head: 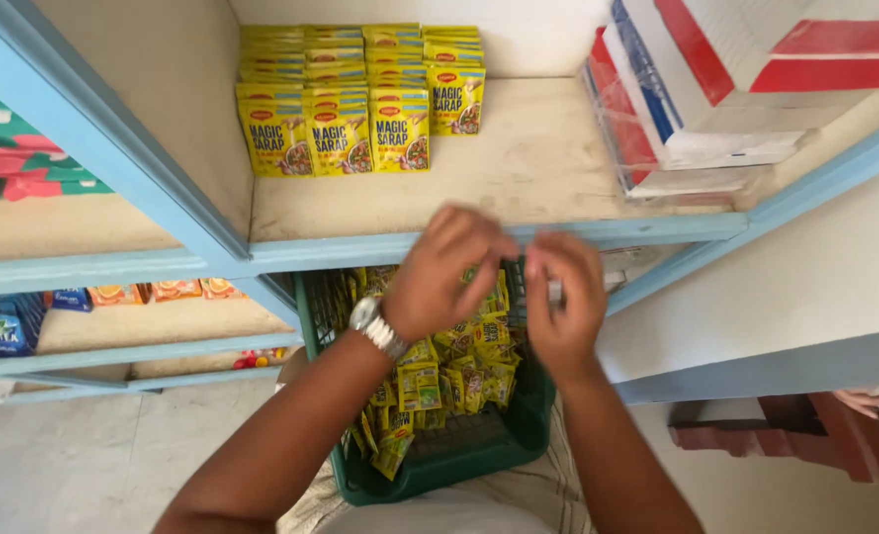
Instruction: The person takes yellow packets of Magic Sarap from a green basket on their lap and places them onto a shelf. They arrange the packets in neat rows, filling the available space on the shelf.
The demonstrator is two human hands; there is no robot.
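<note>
My left hand point(449, 272), with a metal watch on the wrist, and my right hand point(563, 307) meet above a green plastic basket point(430, 470). The basket holds several small yellow sachets point(464, 371). Both hands are curled, fingertips together, pinching something small between them; a sliver of silvery packet shows at my right fingers. Behind the hands runs the blue front edge of a shelf point(657, 229). On that shelf stand rows of yellow seasoning sachets point(346, 129) at the back left.
Stacked white boxes with red and blue stripes point(697, 89) sit at the shelf's right end. A lower shelf on the left carries orange and blue packets point(113, 295). A red wooden stool point(805, 430) stands on the floor at the right.
</note>
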